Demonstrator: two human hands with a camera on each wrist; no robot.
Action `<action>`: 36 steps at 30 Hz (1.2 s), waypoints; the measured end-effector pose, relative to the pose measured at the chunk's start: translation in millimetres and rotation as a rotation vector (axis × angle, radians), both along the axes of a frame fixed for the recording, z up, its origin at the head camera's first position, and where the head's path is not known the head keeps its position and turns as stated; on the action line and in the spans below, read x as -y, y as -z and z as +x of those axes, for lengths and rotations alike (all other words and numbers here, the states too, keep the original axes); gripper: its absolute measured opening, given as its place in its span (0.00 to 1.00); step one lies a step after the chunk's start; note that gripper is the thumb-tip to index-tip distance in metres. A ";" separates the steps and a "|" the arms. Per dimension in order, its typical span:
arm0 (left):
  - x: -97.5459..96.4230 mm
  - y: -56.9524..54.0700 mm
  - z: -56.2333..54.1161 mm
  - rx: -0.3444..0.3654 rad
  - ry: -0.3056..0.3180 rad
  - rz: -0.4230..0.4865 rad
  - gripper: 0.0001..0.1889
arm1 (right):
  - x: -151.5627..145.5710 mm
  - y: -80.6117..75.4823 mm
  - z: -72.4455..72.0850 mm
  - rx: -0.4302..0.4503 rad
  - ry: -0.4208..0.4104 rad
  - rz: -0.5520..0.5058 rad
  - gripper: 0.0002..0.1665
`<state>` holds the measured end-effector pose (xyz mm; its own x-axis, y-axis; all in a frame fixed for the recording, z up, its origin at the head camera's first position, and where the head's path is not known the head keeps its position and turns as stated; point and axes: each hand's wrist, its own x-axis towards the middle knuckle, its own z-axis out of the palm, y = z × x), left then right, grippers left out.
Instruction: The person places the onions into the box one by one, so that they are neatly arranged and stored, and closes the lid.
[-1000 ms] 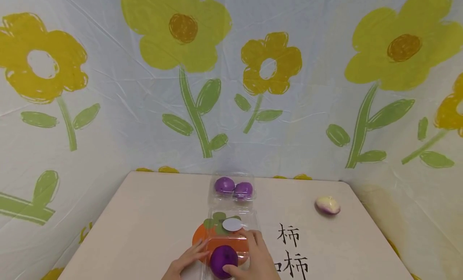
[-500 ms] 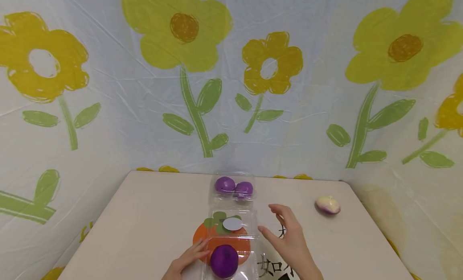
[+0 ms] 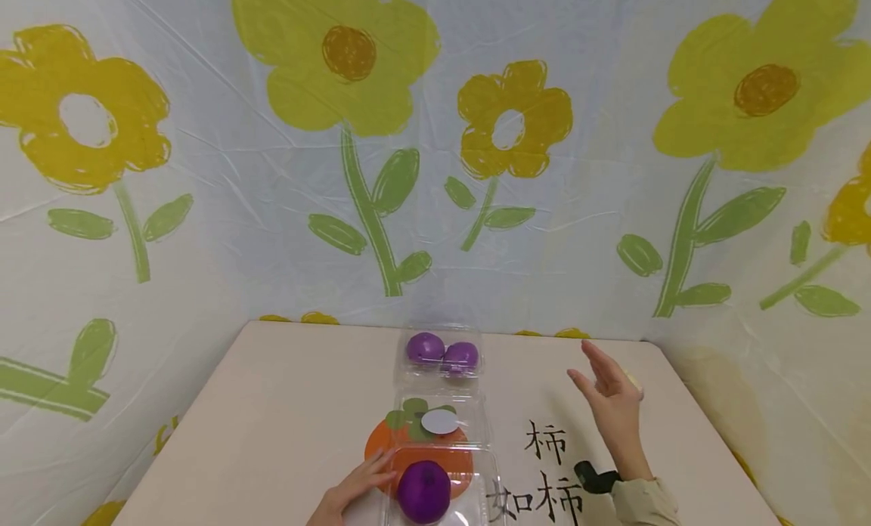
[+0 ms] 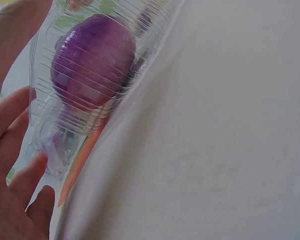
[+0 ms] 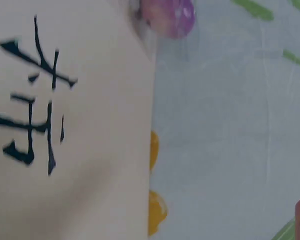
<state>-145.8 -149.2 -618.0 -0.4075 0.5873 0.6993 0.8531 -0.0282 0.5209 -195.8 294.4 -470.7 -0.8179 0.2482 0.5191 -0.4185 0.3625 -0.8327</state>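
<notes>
Against the left hand (image 3: pixel 354 487), fingers relaxed, sits a clear container (image 3: pixel 476 456) holding a purple ball (image 3: pixel 424 493); the right hand (image 3: pixel 612 397), released, fingers extended, partly hides a pale object (image 3: pixel 637 385).

Creased beige right sleeve (image 3: pixel 643 502), with a dark, stubby wrist camera (image 3: pixel 595 478)
</notes>
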 end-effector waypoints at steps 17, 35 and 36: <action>1.5 0.9 0.6 -0.003 -0.029 -0.024 0.35 | -100.8 52.7 -45.3 0.125 0.190 -0.303 0.34; 0.9 0.2 -0.2 -0.001 -0.038 -0.024 0.36 | -113.7 65.5 -50.0 0.626 0.186 -0.021 0.57; 1.1 0.1 -0.4 -0.001 -0.035 -0.024 0.36 | -113.1 65.1 -50.4 0.636 0.191 -0.011 0.57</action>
